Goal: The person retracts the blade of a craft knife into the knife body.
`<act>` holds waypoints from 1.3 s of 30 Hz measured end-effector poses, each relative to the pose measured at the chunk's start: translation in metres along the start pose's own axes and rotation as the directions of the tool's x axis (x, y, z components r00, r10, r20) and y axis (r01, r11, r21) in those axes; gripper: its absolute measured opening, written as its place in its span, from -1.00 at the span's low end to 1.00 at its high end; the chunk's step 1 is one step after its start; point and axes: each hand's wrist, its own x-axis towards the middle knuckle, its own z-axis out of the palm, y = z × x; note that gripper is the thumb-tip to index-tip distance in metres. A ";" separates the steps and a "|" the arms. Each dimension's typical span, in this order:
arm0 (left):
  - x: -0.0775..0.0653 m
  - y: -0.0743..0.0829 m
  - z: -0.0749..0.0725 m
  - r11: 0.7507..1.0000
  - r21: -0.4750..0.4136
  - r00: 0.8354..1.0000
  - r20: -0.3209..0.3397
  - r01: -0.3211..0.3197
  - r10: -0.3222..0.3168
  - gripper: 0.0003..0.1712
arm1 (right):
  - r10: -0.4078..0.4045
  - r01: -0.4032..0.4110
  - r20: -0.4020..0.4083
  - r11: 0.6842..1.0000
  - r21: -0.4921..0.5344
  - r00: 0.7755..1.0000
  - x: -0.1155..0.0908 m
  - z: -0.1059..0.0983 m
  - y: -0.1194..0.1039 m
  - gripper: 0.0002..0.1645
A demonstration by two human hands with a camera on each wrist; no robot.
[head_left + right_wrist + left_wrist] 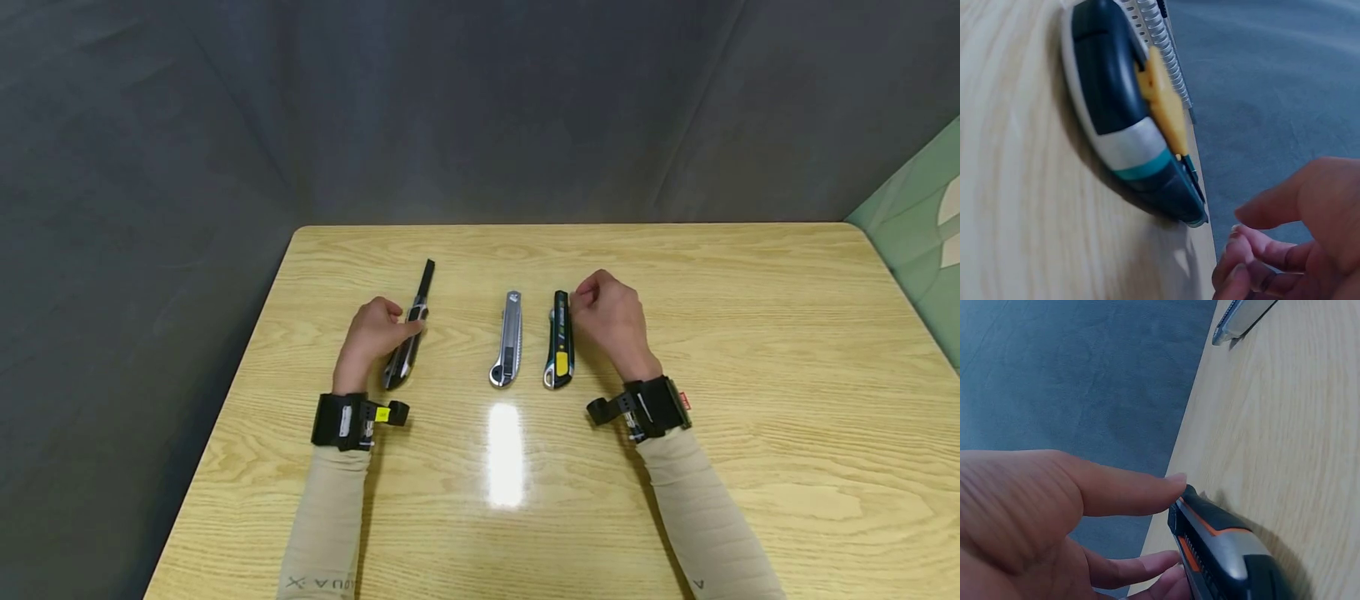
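Note:
At the left of the head view, my left hand (371,335) pinches a black-and-grey utility knife (402,360) lying slanted, its long black blade pointing away from me. In the left wrist view the thumb touches the upper side of this orange-trimmed knife (1225,540), with fingers along its other side. My right hand (613,321) is just right of a dark green utility knife (560,333) with a yellow slider. Its fingers are loosely curled and hold nothing, apart from that knife's tip (1179,197) in the right wrist view. A silver utility knife (512,335) lies between the other two.
The knives lie on a light wooden table (787,375), with a bright reflection in front of the silver one. A dark grey cloth (487,117) hangs behind the table and along its left side. A green patterned surface (918,217) borders the right edge.

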 end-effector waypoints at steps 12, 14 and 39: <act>-0.004 0.006 0.006 0.995 0.075 0.998 -0.040 0.059 -0.056 -0.45 | -0.074 0.078 -0.052 0.994 0.080 0.996 -0.001 -0.001 -0.002 -0.90; -0.005 0.006 0.006 0.995 0.075 0.997 -0.047 0.070 -0.067 -0.47 | -0.078 0.082 -0.050 0.993 0.087 0.996 -0.001 -0.002 -0.002 -0.91; -0.028 0.056 0.013 0.981 0.018 0.969 -0.152 -0.194 0.194 -0.53 | -0.339 0.234 0.180 0.869 0.436 0.923 -0.029 0.022 -0.072 -0.80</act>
